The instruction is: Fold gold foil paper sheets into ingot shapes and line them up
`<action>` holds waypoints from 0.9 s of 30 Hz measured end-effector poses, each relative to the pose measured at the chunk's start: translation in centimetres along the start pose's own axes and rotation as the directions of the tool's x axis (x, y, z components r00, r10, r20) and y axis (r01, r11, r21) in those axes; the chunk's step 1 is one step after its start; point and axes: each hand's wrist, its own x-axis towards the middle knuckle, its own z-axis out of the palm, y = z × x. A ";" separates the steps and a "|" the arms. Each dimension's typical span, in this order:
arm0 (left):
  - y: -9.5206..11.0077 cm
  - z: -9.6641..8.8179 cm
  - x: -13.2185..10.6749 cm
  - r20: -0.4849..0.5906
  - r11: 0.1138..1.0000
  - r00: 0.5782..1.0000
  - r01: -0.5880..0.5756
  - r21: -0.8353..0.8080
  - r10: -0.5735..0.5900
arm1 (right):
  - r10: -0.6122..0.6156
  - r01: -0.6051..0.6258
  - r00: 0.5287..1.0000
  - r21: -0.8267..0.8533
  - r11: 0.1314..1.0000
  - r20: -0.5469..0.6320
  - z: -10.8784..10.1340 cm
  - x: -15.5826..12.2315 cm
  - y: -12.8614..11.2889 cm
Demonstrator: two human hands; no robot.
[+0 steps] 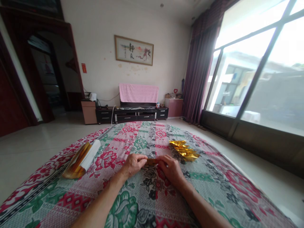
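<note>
Head view, quick pass.

A: Hands?

B: Left hand (134,164) and right hand (171,171) are close together, fingertips facing each other. Both are pinched on a small folded strip of gold foil (152,161), one at each end. Knuckles up, forearms running in from the bottom edge.

A: Where does the strip sit?

B: Right between the two hands, low over the red, green and grey floral patterned cloth (142,202). Can't tell if it touches the cloth or is lifted a hair.

A: Anything else gold?

B: Yes. A loose pile of crinkled folded gold foil pieces (184,150) lies just beyond the right hand, a little to its right, on the same cloth, not touching the hand. A flat stack of gold foil sheets with a white backing (81,159) lies well out to the left of the left hand, tilted diagonally, one end curling up.

A: Background?

B: Far ahead of the hands, a dark low cabinet (137,114) with a pink towel (139,93) draped above it, and a framed calligraphy picture (134,50) higher on the wall. Purple curtain (200,69) and a large window (261,72) off to the right of the right hand.
</note>
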 end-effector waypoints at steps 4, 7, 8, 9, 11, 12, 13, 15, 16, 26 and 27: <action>0.4 0.0 0.2 0.012 0.996 0.996 0.085 -0.021 -0.085 | -0.013 0.014 1.000 0.013 1.000 -0.002 0.0 0.0 -0.1; 0.4 0.2 0.5 -0.002 0.981 0.981 0.194 -0.022 -0.194 | -0.008 0.008 1.000 0.004 1.000 0.010 -0.1 0.0 -0.3; 0.4 0.2 0.6 -0.008 0.973 0.973 0.231 -0.024 -0.231 | -0.001 0.001 1.000 -0.003 1.000 0.016 -0.1 0.0 -0.3; 0.3 0.3 0.7 -0.011 0.965 0.965 0.263 -0.027 -0.263 | 0.004 -0.004 1.000 -0.008 1.000 0.023 -0.1 -0.1 -0.3; 0.3 0.3 0.9 -0.004 0.947 0.947 0.321 -0.033 -0.321 | 0.000 0.000 0.999 -0.006 1.000 0.032 -0.1 -0.1 -0.3; 0.4 0.3 1.0 0.003 0.936 0.936 0.351 -0.035 -0.351 | -0.008 0.008 0.999 0.001 1.000 0.033 -0.1 -0.1 -0.3; 0.5 0.2 1.1 0.012 0.925 0.926 0.378 -0.035 -0.378 | -0.019 0.018 0.999 0.009 1.000 0.033 0.0 -0.1 -0.2; 0.8 0.2 1.2 0.029 0.901 0.902 0.432 -0.036 -0.431 | -0.037 0.037 0.999 0.016 0.999 0.031 0.0 -0.1 -0.1; 0.9 0.1 1.3 0.035 0.891 0.891 0.453 -0.039 -0.452 | -0.043 0.043 0.999 0.013 0.999 0.031 0.0 -0.1 -0.1; 1.2 0.3 1.5 0.039 0.876 0.876 0.482 -0.028 -0.481 | -0.062 0.062 0.997 0.007 0.998 0.043 0.1 -0.1 -0.2; 1.1 0.3 1.6 0.040 0.881 0.881 0.473 -0.024 -0.472 | -0.054 0.054 0.998 0.005 0.999 0.043 0.1 -0.1 -0.2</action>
